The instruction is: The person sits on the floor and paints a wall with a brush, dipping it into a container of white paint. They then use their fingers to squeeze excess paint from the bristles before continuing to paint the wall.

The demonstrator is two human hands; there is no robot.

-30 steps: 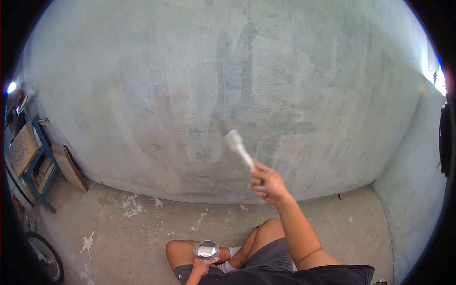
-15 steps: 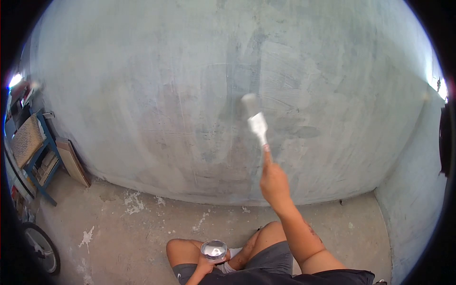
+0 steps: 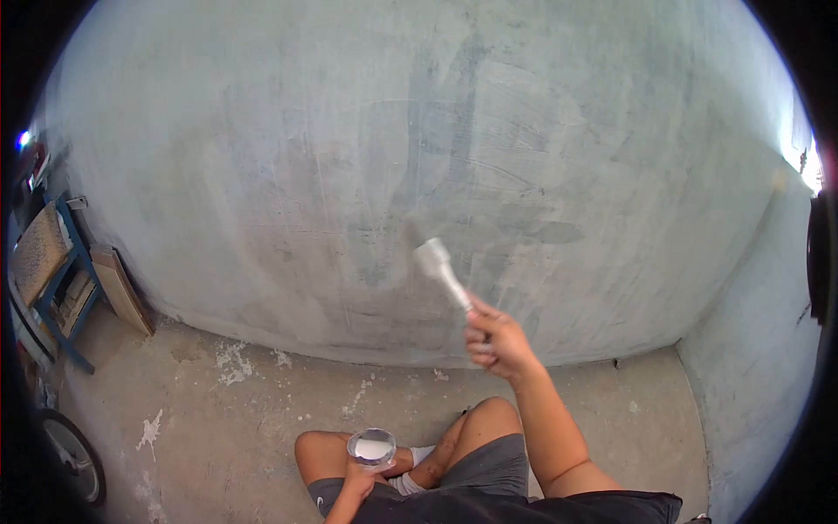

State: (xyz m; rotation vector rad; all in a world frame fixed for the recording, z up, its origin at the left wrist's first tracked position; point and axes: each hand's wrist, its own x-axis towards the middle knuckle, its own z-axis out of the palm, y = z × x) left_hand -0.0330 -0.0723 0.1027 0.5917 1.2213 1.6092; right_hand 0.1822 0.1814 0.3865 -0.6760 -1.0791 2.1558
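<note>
My right hand is closed round the white handle of a paintbrush, which points up and to the left. Its greyish bristles, blurred by motion, are at the painted wall, where darker streaks run down the surface. Low in the view, my left hand grips a clear round tub from below and the side, over my crossed legs. White liquid shows inside the tub.
Concrete floor with white splashes runs along the wall's foot. At the left are a blue-framed chair, leaning boards and a wheel. Another wall rises at the right.
My right hand has brought the brush down and left along the wall, and the brush leans more to the left. The tub stays in my left hand while the whole view has shifted slightly.
</note>
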